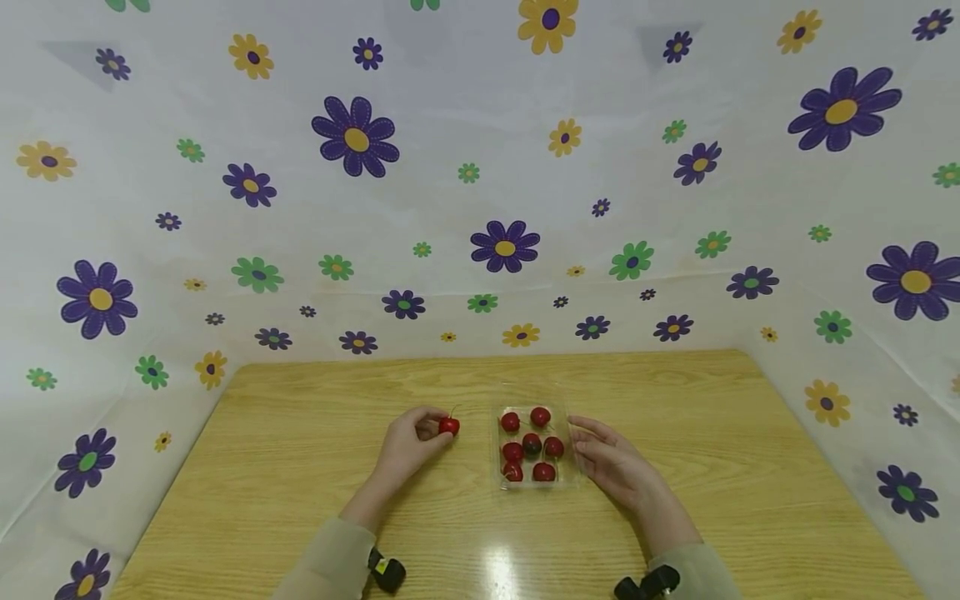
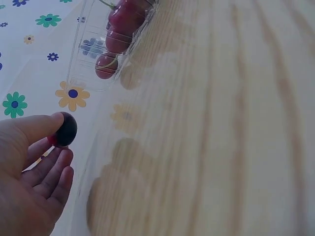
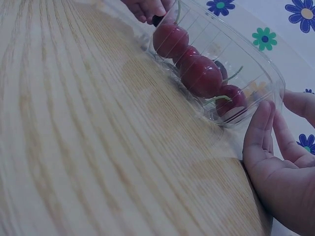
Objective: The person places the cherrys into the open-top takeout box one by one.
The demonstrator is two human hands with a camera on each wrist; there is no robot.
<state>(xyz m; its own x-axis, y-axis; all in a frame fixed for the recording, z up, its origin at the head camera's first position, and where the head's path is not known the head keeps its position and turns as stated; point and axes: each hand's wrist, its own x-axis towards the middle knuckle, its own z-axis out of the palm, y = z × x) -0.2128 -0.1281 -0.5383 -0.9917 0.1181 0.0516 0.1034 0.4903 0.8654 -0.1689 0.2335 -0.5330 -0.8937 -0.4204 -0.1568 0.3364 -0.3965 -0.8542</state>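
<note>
My left hand (image 1: 411, 442) pinches a red cherry (image 1: 449, 426) with a thin stem between thumb and fingers, left of a clear plastic box. In the left wrist view the cherry (image 2: 66, 130) looks dark on its near side. The clear plastic box (image 1: 498, 483) stands on the table with several cherries inside, one of them darker than the others. My right hand (image 1: 618, 467) rests its fingers against the box's right side. From the right wrist the box wall (image 3: 268, 73) shows right at those fingertips, with nothing gripped that I can make out.
A pale wooden table (image 1: 300, 467) lies under both hands. White cloth (image 1: 420, 208) printed with purple, yellow and green flowers rises behind it and along both sides. Each wrist wears a small black camera (image 1: 387, 572).
</note>
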